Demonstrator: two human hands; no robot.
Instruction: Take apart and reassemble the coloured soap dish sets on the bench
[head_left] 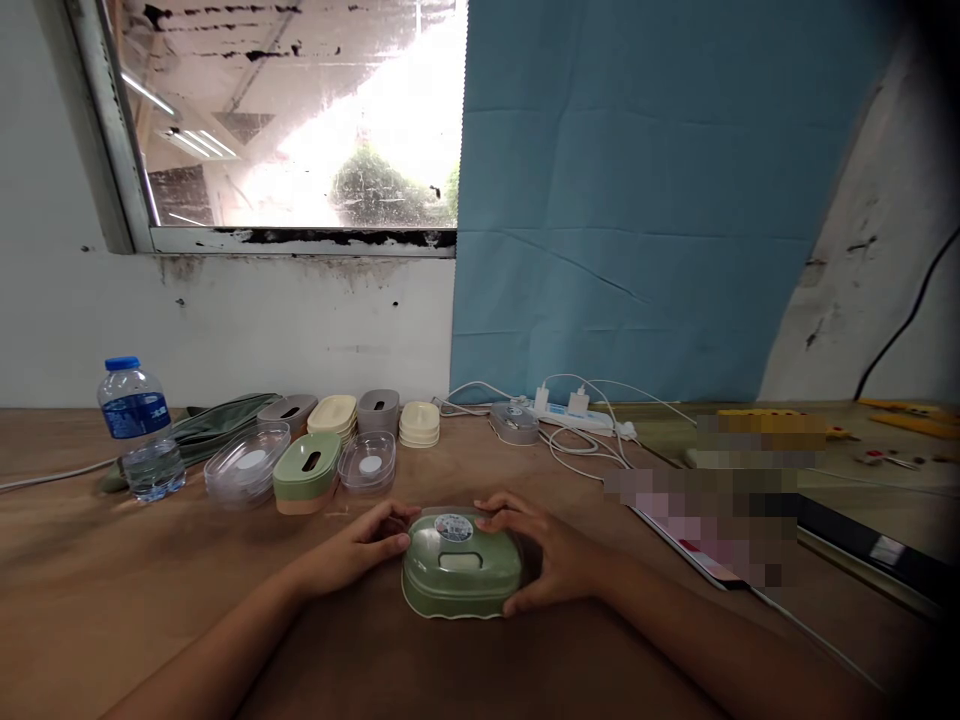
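A green oval box [463, 575] under a clear plastic cover stands on the brown table in front of me. A round printed sticker and a slot outline show on its top. My left hand [375, 535] holds its left end, with the thumb and curled fingers at the edge. Around the right end my right hand [551, 555] is wrapped, fingers on the top and back, thumb low at the front. Beyond my left hand stand a green box with a dark slot [306, 470], clear plastic covers [249, 462] and stacked cream trays [419, 424].
A water bottle [142, 430] stands at the left beside a dark green bag [225, 425]. Grey boxes [379, 410] line the back. A covered grey box [514, 424] sits by a white power strip [581, 417] with cables. A phone-like slab [697, 550] lies at the right, partly blurred.
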